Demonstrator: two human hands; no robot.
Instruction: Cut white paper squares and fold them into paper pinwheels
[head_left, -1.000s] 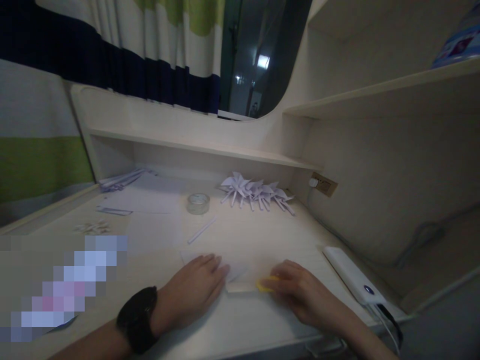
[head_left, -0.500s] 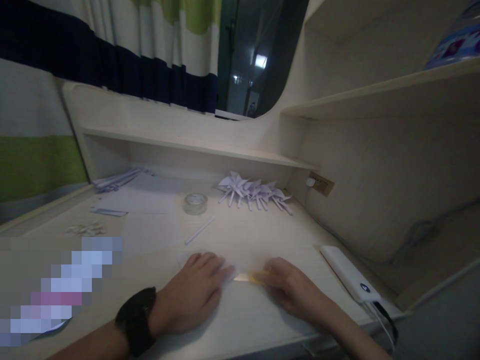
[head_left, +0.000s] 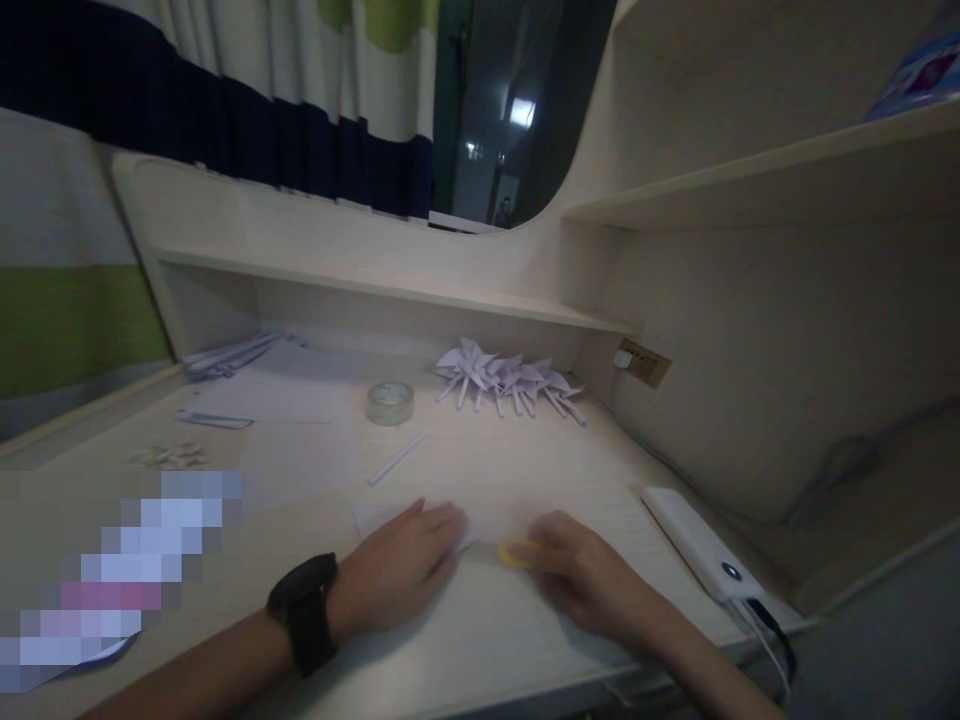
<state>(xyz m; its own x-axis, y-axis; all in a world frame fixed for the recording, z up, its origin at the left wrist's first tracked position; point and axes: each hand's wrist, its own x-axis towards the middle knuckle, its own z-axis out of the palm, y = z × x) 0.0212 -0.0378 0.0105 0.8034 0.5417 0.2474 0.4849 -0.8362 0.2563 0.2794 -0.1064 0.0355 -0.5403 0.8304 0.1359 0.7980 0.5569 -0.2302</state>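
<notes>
Both forearms are bare, with no sleeves showing up to the picture's lower edge. The left hand [head_left: 401, 570] carries a broad black wristband or watch [head_left: 306, 612] with a matt, dark face, wrapped closely around the wrist. The right hand [head_left: 581, 575] wears no ring, band or glove.

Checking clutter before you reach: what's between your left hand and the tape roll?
In the head view, one thin paper strip lies on the desk between left hand and tape roll.

tape roll [head_left: 390, 402] ahead, power bank [head_left: 701, 545] right
</notes>
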